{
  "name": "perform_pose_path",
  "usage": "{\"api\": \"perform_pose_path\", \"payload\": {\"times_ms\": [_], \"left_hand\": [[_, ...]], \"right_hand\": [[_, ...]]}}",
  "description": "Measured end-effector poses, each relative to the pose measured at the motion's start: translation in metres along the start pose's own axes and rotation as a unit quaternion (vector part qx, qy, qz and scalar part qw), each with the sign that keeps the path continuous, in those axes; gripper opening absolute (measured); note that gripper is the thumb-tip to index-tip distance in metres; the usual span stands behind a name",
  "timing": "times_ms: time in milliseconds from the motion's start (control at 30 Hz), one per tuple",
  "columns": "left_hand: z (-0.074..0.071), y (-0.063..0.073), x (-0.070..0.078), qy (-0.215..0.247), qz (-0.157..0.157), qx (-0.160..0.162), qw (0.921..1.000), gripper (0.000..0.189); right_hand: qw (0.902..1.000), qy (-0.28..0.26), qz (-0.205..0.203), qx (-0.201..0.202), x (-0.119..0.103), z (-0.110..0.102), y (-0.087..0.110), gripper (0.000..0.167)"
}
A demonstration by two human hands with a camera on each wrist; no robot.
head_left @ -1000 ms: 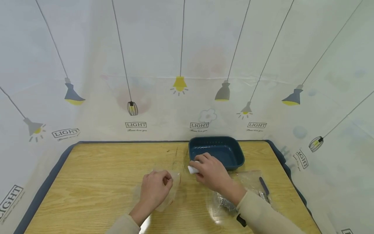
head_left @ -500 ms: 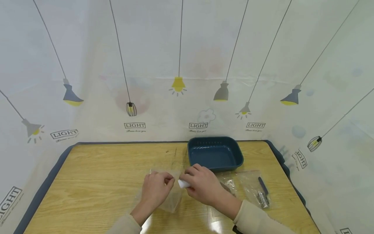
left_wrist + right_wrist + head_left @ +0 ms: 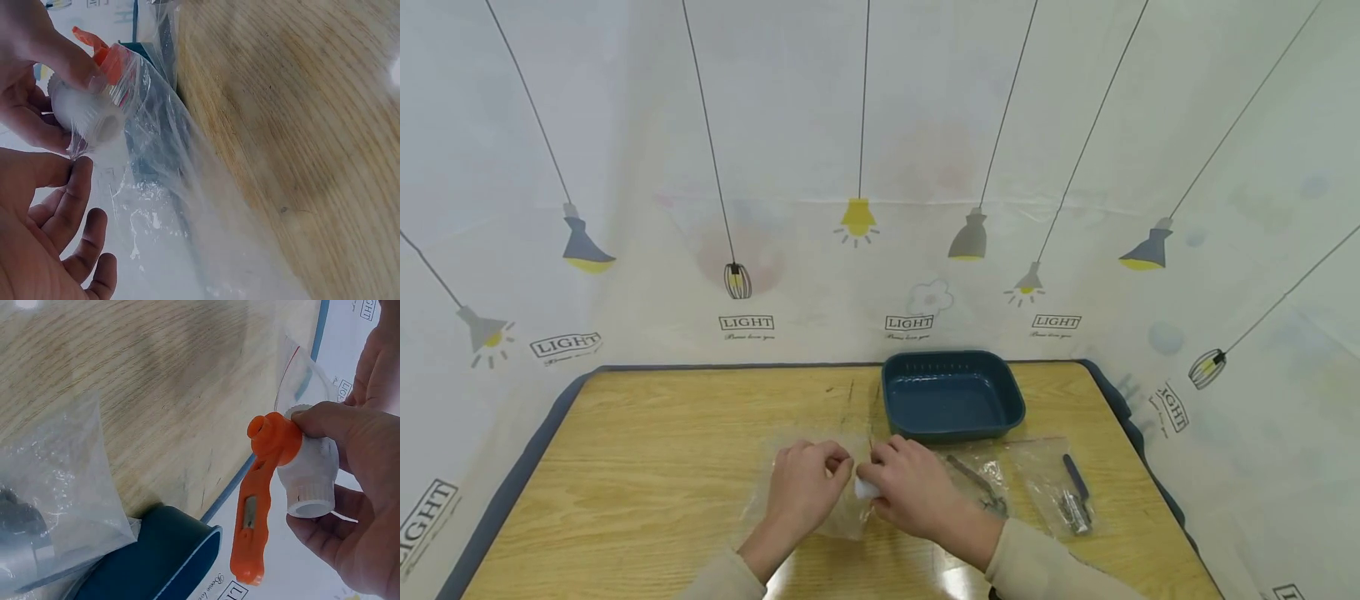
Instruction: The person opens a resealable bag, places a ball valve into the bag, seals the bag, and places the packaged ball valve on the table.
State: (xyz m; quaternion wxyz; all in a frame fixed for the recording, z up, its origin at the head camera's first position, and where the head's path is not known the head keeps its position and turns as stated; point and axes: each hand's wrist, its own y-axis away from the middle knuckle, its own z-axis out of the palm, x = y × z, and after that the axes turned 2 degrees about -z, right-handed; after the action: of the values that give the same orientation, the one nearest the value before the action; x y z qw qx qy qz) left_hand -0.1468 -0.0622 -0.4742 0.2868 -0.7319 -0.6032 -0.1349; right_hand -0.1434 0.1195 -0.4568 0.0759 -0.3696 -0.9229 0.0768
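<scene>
A white plastic ball valve (image 3: 312, 462) with an orange lever handle (image 3: 251, 512) is in my right hand (image 3: 917, 487), pinched between thumb and fingers. My left hand (image 3: 805, 483) pinches the edge of a clear zip bag (image 3: 162, 169) between thumb and forefinger; its other fingers are bent. The bag hangs over the table toward me. In the left wrist view, the valve's ribbed end is at the bag's mouth, with clear film lying over part of it. The head view shows only a small white part of the valve between both hands.
A dark blue basin (image 3: 955, 400) stands at the back, right of the middle. In front of it lies a clear bag (image 3: 981, 479) with a dark, long item. Right of that, another bag (image 3: 1056, 483) holds a dark-handled item and metal pieces. A printed sheet (image 3: 820, 250) surrounds the table.
My right hand has come left and toward me from the basin's front edge, bringing the valve to the bag. My left hand stays almost in place, holding the bag.
</scene>
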Motion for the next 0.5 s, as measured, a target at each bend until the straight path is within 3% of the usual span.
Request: {"api": "perform_pose_path", "payload": {"times_ms": [233, 500], "left_hand": [[0.0027, 0.0019, 0.0030, 0.028, -0.003, -0.019, 0.9994, 0.005], [0.0040, 0.0027, 0.0053, 0.039, -0.007, -0.030, 0.9988, 0.005]], "right_hand": [[0.9991, -0.020, 0.037, 0.005, 0.0027, 0.0051, -0.0036, 0.026], [0.9889, -0.108, 0.101, -0.013, 0.0068, 0.0090, -0.0072, 0.031]]}}
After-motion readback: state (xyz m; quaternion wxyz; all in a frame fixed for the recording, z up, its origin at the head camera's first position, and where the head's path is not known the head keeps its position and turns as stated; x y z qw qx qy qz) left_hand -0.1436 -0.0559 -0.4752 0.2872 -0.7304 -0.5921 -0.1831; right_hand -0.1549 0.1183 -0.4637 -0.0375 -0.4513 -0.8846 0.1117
